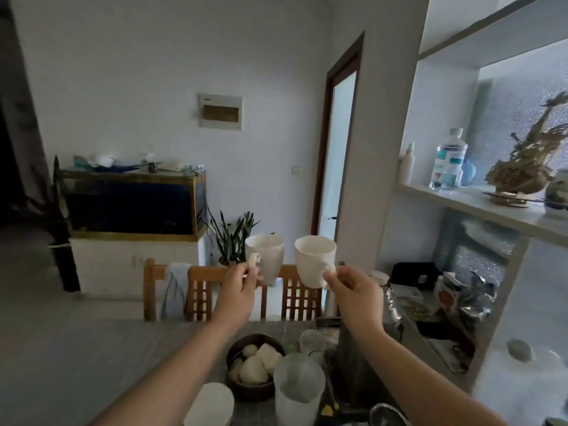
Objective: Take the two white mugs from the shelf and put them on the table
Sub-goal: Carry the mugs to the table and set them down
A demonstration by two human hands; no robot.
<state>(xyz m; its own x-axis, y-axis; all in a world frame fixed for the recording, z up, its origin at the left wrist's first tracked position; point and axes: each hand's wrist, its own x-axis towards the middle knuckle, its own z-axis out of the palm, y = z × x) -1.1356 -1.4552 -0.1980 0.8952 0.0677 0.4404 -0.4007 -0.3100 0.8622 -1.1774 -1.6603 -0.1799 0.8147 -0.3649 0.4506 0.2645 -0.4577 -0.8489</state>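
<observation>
I hold two white mugs in the air above the far side of the grey table (101,358). My left hand (238,287) pinches the handle of the left white mug (270,256), which tilts slightly. My right hand (356,292) grips the handle of the right white mug (313,259), with its mouth facing me. The mugs hang side by side, a small gap between them. The shelf (479,204) stands at the right.
On the table near me are a dark bowl of pale round pieces (253,364), a clear plastic jug (298,382), a white lid (212,404) and clutter to the right. Wooden chairs (199,290) stand behind the table. The shelf holds a bottle (447,161) and a wooden model (522,161).
</observation>
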